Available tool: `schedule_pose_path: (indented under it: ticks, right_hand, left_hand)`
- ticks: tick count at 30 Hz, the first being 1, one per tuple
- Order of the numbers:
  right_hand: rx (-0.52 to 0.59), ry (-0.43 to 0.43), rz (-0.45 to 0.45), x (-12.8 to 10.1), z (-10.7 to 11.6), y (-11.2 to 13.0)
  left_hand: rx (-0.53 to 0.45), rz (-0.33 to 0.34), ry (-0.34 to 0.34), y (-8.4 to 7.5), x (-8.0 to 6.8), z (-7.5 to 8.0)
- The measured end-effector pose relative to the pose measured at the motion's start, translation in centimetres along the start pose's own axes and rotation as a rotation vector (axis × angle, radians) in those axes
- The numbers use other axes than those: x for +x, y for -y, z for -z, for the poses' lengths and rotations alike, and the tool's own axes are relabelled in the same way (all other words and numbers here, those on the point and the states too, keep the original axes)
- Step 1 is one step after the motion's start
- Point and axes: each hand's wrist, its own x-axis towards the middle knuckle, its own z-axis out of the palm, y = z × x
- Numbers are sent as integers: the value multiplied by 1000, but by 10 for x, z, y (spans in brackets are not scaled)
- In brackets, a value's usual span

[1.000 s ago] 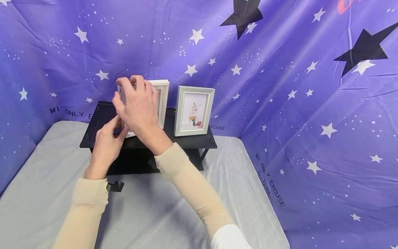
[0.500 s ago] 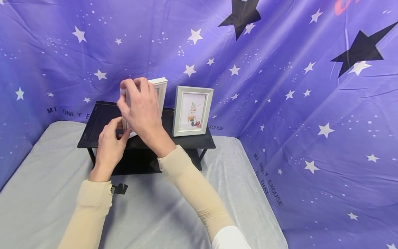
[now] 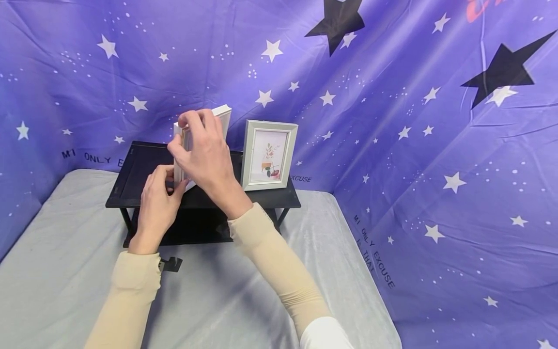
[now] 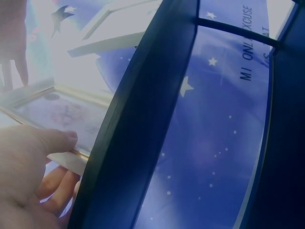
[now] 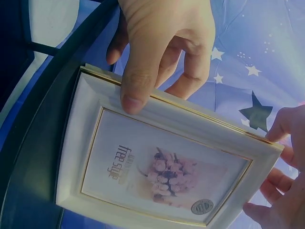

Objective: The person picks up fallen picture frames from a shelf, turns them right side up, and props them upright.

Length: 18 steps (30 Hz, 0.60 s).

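**White photo frame held on edge on the black shelf**

The white frame [image 3: 222, 118] stands on the black shelf [image 3: 139, 167], just left of the grey frame [image 3: 269, 155], turned so the head view sees mostly its thin side. Its moulding is cream-white with a fine gold line along the inner and outer edges. The right hand [image 3: 205, 155] closes its grip over the frame's top, fingers curled over the upper edge. The left hand [image 3: 158, 206] pinches the frame's lower corner, at the shelf's front, left of the grey frame.

The right wrist view shows what the head view hides: the face of the white frame [image 5: 162, 162], with a print of pink flowers, the words "free style" in gold script and a small round sticker near one corner. There the left hand's [image 5: 162, 43] thumb presses flat on the moulding while its fingers wrap behind, and the right hand's [image 5: 279, 181] fingertips grip the opposite corner.

The left wrist view is washed out by glare; it shows the shelf's dark edge [image 4: 143, 119] running diagonally, the left thumb [image 4: 52, 140] on the frame's gold-lined corner [image 4: 66, 160], and the purple star cloth beyond.

The head view alone shows the grey frame's plant print, upright and facing forward, and a small black clip [image 3: 171, 264] on the grey bedsheet [image 3: 52, 271] in front of the shelf.
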Motion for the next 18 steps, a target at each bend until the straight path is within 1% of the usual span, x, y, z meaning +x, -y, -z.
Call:
schedule_pose_path:
  ticks: [5,11,18]
  right_hand:
    - [53,-3,23,1,2,-7]
    - [113,-7,33,0,3,-13]
    - [141,2,27,0,5,-19]
  left_hand:
    - [20,-1,-4,-2,0,-5]
    - [32,-9,-30,-4,-2,-10]
    - [50,-21,-25,-6,-3,-15]
